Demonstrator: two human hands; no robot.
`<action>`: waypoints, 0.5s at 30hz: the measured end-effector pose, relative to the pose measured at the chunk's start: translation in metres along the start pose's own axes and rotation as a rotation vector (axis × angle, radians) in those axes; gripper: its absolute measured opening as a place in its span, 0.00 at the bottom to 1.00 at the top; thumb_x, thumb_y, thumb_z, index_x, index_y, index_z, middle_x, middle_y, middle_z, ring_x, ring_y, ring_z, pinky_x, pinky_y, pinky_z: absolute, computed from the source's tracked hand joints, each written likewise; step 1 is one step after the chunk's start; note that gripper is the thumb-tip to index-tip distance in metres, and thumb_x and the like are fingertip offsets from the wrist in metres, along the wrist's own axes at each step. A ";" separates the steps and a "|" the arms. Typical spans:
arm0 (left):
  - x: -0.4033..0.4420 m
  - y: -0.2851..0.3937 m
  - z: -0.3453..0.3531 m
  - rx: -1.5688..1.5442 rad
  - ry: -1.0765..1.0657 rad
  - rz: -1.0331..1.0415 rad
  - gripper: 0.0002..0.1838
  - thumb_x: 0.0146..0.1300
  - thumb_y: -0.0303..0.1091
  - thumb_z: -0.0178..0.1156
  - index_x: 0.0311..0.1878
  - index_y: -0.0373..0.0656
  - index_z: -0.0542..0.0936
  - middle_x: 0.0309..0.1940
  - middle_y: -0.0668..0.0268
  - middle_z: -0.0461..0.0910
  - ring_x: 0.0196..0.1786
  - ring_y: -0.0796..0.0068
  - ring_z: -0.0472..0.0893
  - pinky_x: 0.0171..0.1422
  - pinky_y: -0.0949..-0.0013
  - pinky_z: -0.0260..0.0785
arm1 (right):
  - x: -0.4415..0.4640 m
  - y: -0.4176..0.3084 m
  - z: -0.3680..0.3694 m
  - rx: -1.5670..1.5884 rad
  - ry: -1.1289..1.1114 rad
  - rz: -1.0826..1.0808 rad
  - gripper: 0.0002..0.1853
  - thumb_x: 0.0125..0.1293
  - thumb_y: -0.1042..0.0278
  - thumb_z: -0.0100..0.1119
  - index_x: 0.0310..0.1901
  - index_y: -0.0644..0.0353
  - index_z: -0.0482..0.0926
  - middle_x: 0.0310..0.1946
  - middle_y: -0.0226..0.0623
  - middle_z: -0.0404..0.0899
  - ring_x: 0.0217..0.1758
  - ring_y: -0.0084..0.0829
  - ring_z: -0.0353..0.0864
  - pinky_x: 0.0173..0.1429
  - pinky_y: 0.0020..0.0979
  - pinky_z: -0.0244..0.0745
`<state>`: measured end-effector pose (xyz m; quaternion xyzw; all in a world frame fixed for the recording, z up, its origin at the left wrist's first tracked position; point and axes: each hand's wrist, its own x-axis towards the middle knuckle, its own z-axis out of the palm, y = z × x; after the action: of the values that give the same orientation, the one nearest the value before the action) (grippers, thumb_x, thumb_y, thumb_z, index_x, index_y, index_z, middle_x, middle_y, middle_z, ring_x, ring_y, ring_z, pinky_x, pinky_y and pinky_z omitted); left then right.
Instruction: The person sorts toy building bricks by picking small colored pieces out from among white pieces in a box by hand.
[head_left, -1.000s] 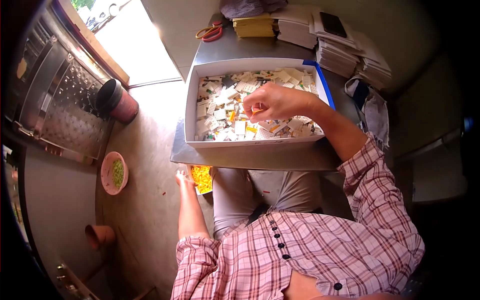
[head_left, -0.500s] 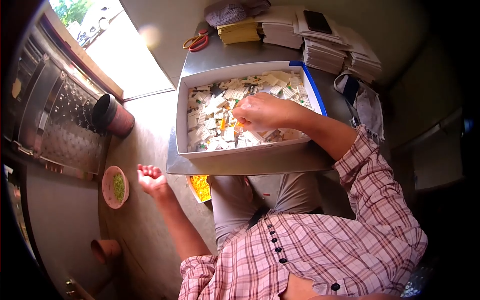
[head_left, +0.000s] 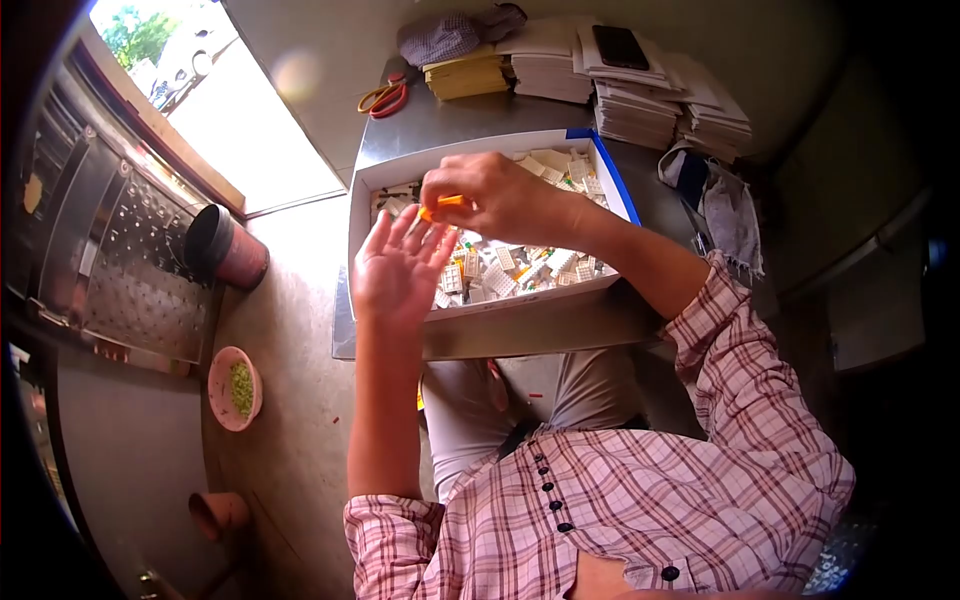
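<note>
My right hand (head_left: 495,195) is closed in a pinch on an orange toy brick (head_left: 447,206) above a shallow white box. My left hand (head_left: 395,280) is raised beside it, palm up with its fingers apart and nothing visible on the palm. Its fingertips are close to the orange brick; whether they touch it I cannot tell. The cardboard box (head_left: 357,215), blue along one side, holds many mostly white toy bricks (head_left: 500,275) with a few green and orange ones among them. My hands hide part of the box's left side.
Scissors (head_left: 385,98), paper stacks (head_left: 552,75), a phone (head_left: 619,46) and a cloth (head_left: 728,215) lie on the metal table (head_left: 480,343). A pink bowl of green pieces (head_left: 219,400), a dark bucket (head_left: 240,250) and a brown pot (head_left: 222,515) are on the left.
My right hand has lifted out of the bricks with an orange brick. My left hand has risen from beside the table to meet it, its fingers now spread.
</note>
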<state>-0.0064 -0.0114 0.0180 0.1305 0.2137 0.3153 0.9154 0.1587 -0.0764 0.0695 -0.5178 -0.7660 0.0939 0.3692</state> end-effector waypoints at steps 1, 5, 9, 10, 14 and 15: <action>0.004 -0.003 0.001 -0.022 -0.019 -0.078 0.25 0.72 0.44 0.43 0.62 0.34 0.61 0.57 0.51 0.69 0.65 0.55 0.66 0.71 0.52 0.57 | 0.001 0.000 0.004 -0.063 -0.003 -0.035 0.07 0.63 0.66 0.59 0.37 0.61 0.78 0.31 0.42 0.77 0.34 0.39 0.78 0.38 0.36 0.73; 0.036 -0.008 -0.047 -0.269 -0.351 -0.150 0.16 0.71 0.39 0.46 0.53 0.36 0.72 0.52 0.54 0.75 0.58 0.59 0.72 0.65 0.55 0.65 | 0.006 -0.010 0.005 -0.122 -0.037 -0.152 0.07 0.62 0.67 0.59 0.36 0.60 0.78 0.30 0.42 0.77 0.34 0.42 0.79 0.40 0.38 0.75; 0.020 0.003 -0.038 -0.348 -0.075 -0.063 0.08 0.68 0.31 0.49 0.38 0.38 0.75 0.32 0.63 0.74 0.35 0.70 0.72 0.43 0.68 0.70 | 0.007 -0.006 0.007 -0.229 0.070 -0.085 0.06 0.61 0.68 0.59 0.34 0.60 0.78 0.29 0.39 0.77 0.34 0.41 0.78 0.38 0.39 0.73; 0.022 0.006 -0.041 -0.344 -0.158 -0.009 0.09 0.68 0.32 0.48 0.31 0.40 0.72 0.26 0.67 0.69 0.27 0.75 0.66 0.32 0.73 0.64 | 0.006 -0.004 0.009 -0.191 0.021 -0.064 0.04 0.59 0.70 0.60 0.32 0.60 0.77 0.29 0.38 0.77 0.33 0.40 0.78 0.37 0.39 0.72; 0.018 0.019 -0.042 -0.324 -0.064 0.177 0.09 0.67 0.31 0.48 0.31 0.41 0.72 0.19 0.70 0.64 0.19 0.78 0.59 0.19 0.76 0.51 | -0.012 0.024 0.042 0.141 -0.518 -0.171 0.08 0.51 0.70 0.68 0.34 0.56 0.81 0.33 0.36 0.77 0.42 0.39 0.76 0.48 0.38 0.73; 0.018 0.018 -0.041 -0.307 -0.045 0.174 0.09 0.67 0.32 0.48 0.31 0.41 0.72 0.19 0.70 0.64 0.19 0.78 0.59 0.19 0.76 0.51 | -0.017 0.019 0.044 0.084 -0.558 -0.179 0.09 0.49 0.71 0.68 0.34 0.55 0.81 0.36 0.36 0.77 0.46 0.39 0.74 0.51 0.38 0.72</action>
<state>-0.0224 0.0183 -0.0165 0.0144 0.1303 0.4194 0.8983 0.1470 -0.0721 0.0204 -0.3866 -0.8759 0.2315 0.1723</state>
